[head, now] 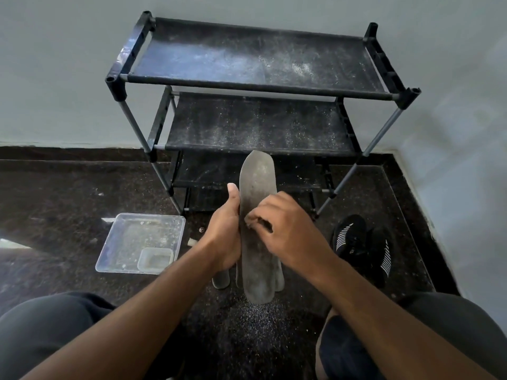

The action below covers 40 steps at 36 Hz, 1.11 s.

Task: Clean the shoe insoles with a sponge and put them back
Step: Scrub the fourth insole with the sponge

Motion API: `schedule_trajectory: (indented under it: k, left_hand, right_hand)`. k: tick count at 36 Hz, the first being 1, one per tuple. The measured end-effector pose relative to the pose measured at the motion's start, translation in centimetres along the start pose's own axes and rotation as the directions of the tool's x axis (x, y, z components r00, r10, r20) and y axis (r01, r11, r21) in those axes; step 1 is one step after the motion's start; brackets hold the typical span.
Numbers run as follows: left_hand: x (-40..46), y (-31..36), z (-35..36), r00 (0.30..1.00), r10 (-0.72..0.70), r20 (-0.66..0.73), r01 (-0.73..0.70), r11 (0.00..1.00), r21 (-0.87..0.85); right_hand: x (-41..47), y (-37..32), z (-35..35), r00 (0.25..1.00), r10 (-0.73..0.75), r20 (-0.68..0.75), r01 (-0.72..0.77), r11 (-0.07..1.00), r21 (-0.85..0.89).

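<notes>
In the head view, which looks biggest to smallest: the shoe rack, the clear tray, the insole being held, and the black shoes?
1. shoe rack
2. clear tray and held insole: look alike; the insole is nearer the camera, so unsure
3. black shoes

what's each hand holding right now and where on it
The left hand grips a grey insole by its left edge near mid-length. The right hand presses something small against its face; likely the sponge, mostly hidden.

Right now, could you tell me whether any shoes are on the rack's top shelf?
No, the rack holds no shoes; the black shoes sit on the floor.
</notes>
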<state>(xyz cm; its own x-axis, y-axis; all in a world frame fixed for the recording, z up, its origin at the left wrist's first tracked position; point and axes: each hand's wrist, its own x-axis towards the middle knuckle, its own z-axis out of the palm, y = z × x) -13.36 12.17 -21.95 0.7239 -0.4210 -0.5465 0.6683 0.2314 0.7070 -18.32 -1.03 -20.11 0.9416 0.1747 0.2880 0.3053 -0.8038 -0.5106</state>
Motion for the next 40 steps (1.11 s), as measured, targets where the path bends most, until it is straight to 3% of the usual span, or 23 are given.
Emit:
schedule_trajectory:
  k: [4,8,12,18,20,26,33,40]
  left_hand:
    - [0.1,0.4,-0.2,0.998,-0.015,0.053,0.016,1.000,-0.022]
    - [-0.4,-0.1,0.4,0.988,-0.051,0.148,0.054,0.998,-0.013]
    - [-0.6,-0.3,0.7,0.979,-0.071,0.191,0.076,0.997,-0.016]
    - [-0.5,0.1,0.2,0.986,-0.096,0.135,0.102,0.994,-0.037]
    - [-0.7,-0.1,0.3,0.985,-0.110,0.136,0.116,0.992,-0.040]
    - [-1.5,-0.4,1.0,0.946,-0.181,0.269,0.204,0.977,-0.057]
    - [-1.0,0.0,0.4,0.964,-0.184,0.191,0.198,0.979,-0.054]
    - [-1.6,-0.4,0.9,0.924,-0.192,0.331,0.230,0.970,-0.079]
  right_hand:
    - [0.0,0.3,0.2,0.999,-0.027,0.030,0.027,0.999,-0.017]
    - [0.8,1.7,-1.1,0.991,0.060,-0.117,-0.071,0.993,-0.095]
    - [0.9,2.3,-1.8,0.953,0.172,-0.251,-0.192,0.980,-0.059]
    - [0.0,0.3,0.5,0.996,0.064,-0.068,-0.063,0.998,0.016]
    - [0.2,0.7,0.5,0.996,0.047,-0.076,-0.048,0.999,-0.013]
    - [0.9,1.8,-0.8,0.941,0.165,-0.294,-0.186,0.982,-0.044]
    - [0.0,0.6,0.7,0.993,0.051,-0.108,-0.054,0.998,-0.021]
    - [0.9,1.7,-0.9,0.927,0.191,-0.323,-0.213,0.977,-0.034]
